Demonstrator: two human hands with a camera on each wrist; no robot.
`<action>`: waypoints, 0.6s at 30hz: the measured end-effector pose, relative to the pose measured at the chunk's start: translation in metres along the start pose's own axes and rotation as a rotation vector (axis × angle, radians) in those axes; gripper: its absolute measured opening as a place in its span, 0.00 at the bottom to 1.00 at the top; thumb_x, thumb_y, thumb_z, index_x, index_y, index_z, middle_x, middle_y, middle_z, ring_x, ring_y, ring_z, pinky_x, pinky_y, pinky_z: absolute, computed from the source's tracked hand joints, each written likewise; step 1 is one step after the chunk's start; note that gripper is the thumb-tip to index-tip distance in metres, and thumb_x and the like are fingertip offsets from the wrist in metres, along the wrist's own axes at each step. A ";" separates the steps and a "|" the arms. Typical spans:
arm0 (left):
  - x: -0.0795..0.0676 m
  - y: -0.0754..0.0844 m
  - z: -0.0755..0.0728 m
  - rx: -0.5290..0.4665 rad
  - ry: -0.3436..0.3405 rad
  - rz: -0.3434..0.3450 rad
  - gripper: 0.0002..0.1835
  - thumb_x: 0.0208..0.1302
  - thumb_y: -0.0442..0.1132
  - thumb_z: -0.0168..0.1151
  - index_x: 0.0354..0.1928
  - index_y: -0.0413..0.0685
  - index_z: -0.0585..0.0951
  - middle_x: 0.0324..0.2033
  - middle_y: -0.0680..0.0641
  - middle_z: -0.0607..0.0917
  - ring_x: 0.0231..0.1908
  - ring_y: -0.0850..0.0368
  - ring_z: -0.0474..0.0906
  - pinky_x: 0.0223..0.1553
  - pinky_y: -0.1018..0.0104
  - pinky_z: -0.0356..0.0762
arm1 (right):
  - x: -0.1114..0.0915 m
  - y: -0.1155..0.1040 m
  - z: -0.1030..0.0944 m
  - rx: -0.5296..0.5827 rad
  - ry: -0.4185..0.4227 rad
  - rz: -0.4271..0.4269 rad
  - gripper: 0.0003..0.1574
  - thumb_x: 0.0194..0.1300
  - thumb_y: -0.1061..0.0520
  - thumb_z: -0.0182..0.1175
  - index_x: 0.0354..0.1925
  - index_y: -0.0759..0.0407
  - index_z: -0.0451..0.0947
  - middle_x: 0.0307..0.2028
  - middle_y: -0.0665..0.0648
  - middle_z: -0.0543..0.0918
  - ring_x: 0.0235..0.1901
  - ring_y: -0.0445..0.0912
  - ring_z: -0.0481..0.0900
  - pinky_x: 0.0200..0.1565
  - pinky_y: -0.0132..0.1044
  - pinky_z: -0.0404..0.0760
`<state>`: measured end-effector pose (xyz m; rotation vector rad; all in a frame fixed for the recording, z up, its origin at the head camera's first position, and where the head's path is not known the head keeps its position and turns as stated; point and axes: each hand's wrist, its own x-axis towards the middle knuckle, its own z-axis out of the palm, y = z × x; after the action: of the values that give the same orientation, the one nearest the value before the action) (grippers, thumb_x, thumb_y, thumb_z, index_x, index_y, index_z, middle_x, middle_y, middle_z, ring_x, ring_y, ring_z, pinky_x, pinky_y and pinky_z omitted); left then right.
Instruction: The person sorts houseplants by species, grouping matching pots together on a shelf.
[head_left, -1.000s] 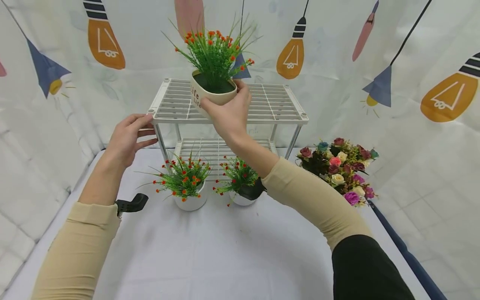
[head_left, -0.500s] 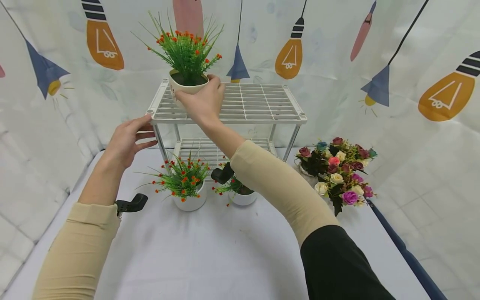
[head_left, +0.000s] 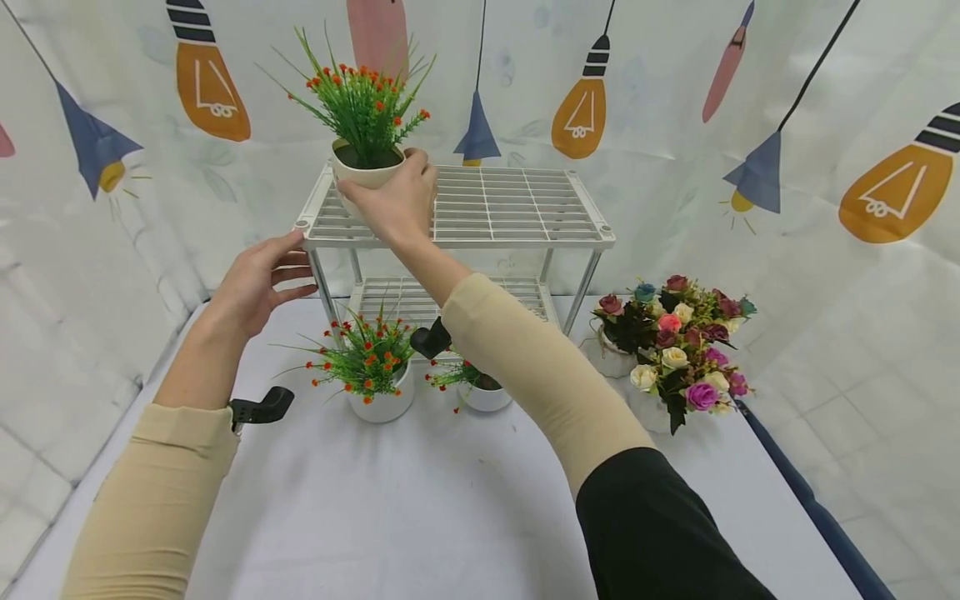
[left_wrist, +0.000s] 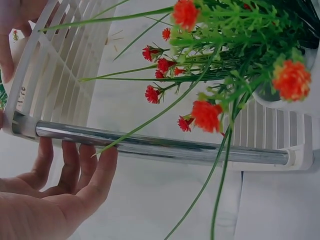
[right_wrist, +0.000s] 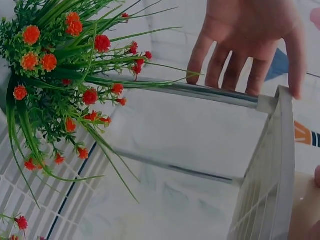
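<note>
My right hand (head_left: 397, 200) grips a cream flowerpot (head_left: 366, 177) with orange-flowered grassy greenery (head_left: 360, 108). The pot is at the left end of the top shelf of a white wire rack (head_left: 517, 204), upright, its base partly hidden behind my hand. My left hand (head_left: 251, 279) touches the rack's front left corner. In the left wrist view its extended fingertips rest along the chrome post (left_wrist: 130, 142); in the right wrist view the thumb lies at the shelf corner (right_wrist: 284, 95).
Two white pots with red-orange flowers, a left one (head_left: 381, 407) and a right one (head_left: 487, 398), stand before the lower shelf (head_left: 420, 296). Rose bouquets (head_left: 686, 337) in pale pots sit at the right of the white-covered table (head_left: 420, 517). A printed curtain (head_left: 660, 167) hangs behind.
My right hand has carried the cream flowerpot leftward along the top shelf and slightly lower, most of it in the first half second. The left hand stays at the rack corner.
</note>
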<state>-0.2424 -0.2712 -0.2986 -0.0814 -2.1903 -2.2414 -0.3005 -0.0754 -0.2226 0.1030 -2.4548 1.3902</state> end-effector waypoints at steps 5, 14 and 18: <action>-0.001 0.000 0.000 0.029 -0.015 0.003 0.27 0.76 0.62 0.53 0.60 0.48 0.74 0.52 0.50 0.75 0.53 0.54 0.73 0.45 0.67 0.82 | -0.006 0.001 -0.003 -0.018 -0.007 0.004 0.64 0.53 0.30 0.75 0.76 0.49 0.53 0.65 0.49 0.63 0.53 0.40 0.68 0.52 0.35 0.75; 0.000 -0.003 0.001 0.008 -0.002 -0.008 0.27 0.76 0.61 0.53 0.62 0.48 0.70 0.54 0.49 0.72 0.53 0.54 0.72 0.47 0.67 0.82 | -0.046 0.017 -0.038 0.173 -0.104 -0.167 0.57 0.59 0.44 0.76 0.74 0.56 0.55 0.65 0.54 0.62 0.57 0.42 0.65 0.53 0.32 0.74; 0.000 -0.003 0.003 0.008 0.002 -0.006 0.27 0.76 0.62 0.53 0.62 0.50 0.70 0.54 0.48 0.71 0.53 0.53 0.72 0.47 0.67 0.82 | -0.068 0.034 -0.060 0.261 -0.199 -0.193 0.53 0.63 0.48 0.74 0.74 0.57 0.55 0.67 0.53 0.60 0.65 0.44 0.61 0.60 0.35 0.70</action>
<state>-0.2429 -0.2685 -0.3012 -0.0719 -2.2017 -2.2342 -0.2289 -0.0127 -0.2433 0.5467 -2.3241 1.6724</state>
